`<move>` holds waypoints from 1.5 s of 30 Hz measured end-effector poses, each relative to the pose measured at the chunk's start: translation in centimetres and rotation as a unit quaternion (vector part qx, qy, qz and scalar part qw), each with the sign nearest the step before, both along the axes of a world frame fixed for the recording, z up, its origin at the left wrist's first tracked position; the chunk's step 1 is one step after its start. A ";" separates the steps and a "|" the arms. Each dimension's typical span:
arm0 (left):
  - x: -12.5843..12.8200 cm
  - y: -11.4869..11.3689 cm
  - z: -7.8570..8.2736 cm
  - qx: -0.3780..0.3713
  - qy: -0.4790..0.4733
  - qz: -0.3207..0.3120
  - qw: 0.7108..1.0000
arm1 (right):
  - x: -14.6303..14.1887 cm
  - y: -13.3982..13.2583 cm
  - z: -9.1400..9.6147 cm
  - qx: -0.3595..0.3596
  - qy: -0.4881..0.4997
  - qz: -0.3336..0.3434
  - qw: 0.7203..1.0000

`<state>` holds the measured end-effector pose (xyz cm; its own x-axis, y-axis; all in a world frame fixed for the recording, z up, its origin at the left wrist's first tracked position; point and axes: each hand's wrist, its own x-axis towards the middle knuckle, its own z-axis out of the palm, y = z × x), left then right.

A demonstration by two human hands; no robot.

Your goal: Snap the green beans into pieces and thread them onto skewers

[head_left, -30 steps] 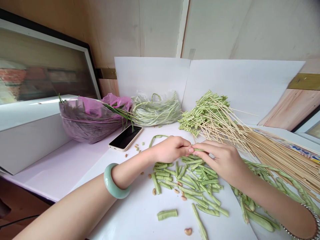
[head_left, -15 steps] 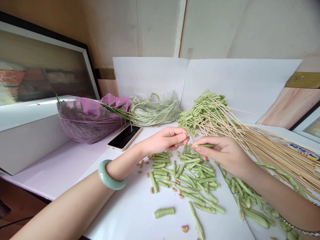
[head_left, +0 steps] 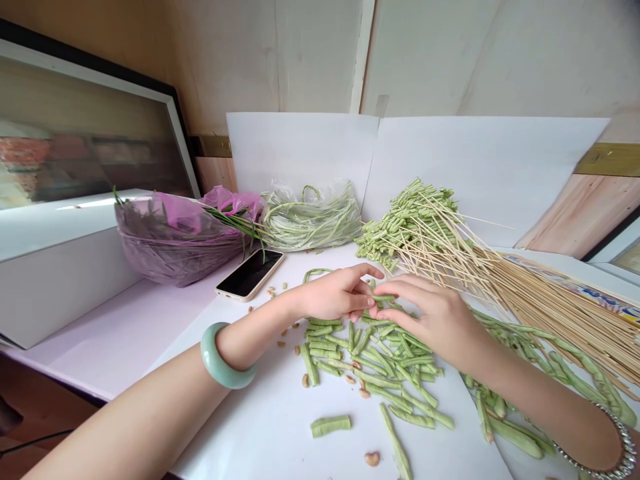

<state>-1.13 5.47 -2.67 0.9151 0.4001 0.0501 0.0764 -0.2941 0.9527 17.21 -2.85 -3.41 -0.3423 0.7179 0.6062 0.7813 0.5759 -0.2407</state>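
Note:
My left hand (head_left: 345,293) is closed in a pinch, its index finger stretched out above. Its thumb and fingertips meet one end of a green long bean piece (head_left: 384,298). From the other side my right hand (head_left: 435,320) curves its thumb and fingers round the same piece, so the fingertips of both hands nearly touch. Below the hands lies a spread of cut long bean pieces (head_left: 380,380) on a white sheet (head_left: 260,413). Part of that pile is hidden behind my fingers. A curled bean strand (head_left: 317,271) shows just behind my left hand.
Bamboo skewers (head_left: 545,307) lie at the right, beside a stack of skewered beans (head_left: 415,213). At the back are a clear bag of long beans (head_left: 315,220) and a purple bag (head_left: 175,243). A phone (head_left: 250,273) lies flat. Loose brown seeds (head_left: 372,459) and more beans (head_left: 515,437) are scattered about.
My hands have come together and dropped slightly. The bean piece in my right hand has moved left to my left fingertips. The curled strand behind my left hand has come into view.

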 end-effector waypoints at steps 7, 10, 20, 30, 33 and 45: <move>-0.3 0.4 0.1 0.086 0.031 0.025 0.995 | 0.5 0.2 0.2 0.048 0.008 -0.023 0.999; -0.2 0.3 0.3 0.127 0.016 0.035 0.991 | 0.4 0.3 -0.1 0.024 0.011 -0.002 1.000; -0.2 0.0 0.2 0.086 -0.041 -0.050 0.994 | -0.1 -0.5 1.1 -0.178 0.124 0.071 0.974; 0.0 -0.9 0.7 0.010 -0.080 -0.081 0.993 | -0.8 -0.1 0.1 -0.168 0.311 0.069 0.933; -0.1 -0.6 0.5 -0.011 -0.100 -0.038 0.994 | -0.1 0.3 0.1 -0.130 0.311 0.016 0.941; 0.3 0.0 0.3 -0.025 -0.108 0.111 0.988 | -0.1 0.3 -0.1 -0.139 0.111 -0.042 0.983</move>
